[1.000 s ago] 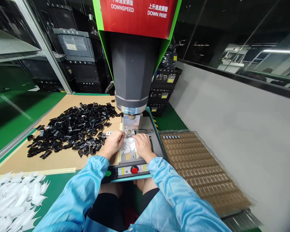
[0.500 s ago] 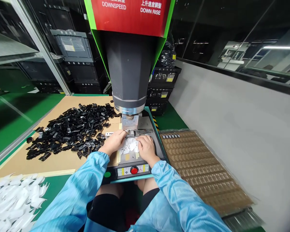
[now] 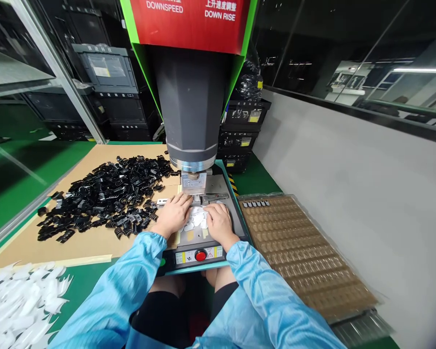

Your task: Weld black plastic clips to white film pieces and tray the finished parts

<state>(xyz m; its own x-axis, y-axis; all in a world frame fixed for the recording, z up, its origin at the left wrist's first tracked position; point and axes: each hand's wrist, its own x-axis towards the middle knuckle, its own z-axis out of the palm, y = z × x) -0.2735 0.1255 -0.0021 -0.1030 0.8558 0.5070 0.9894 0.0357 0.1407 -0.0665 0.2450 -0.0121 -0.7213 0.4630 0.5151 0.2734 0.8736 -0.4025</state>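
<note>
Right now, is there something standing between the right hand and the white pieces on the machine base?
Nothing visible stands between them: the right hand is directly beside the white pieces. The metal block is beyond the pieces.

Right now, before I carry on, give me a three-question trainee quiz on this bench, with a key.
1. Which pieces lie on the grey metal plate between the left hand and right hand?
A) Black
B) Flat white
C) Green

2. True or false: the round red button is nearer the person's knees than the plate's white pieces are.

3. Fill in: the heap of small black plastic parts lies to the ____ of both hands.

Key: 1 B; 2 true; 3 left.
</note>
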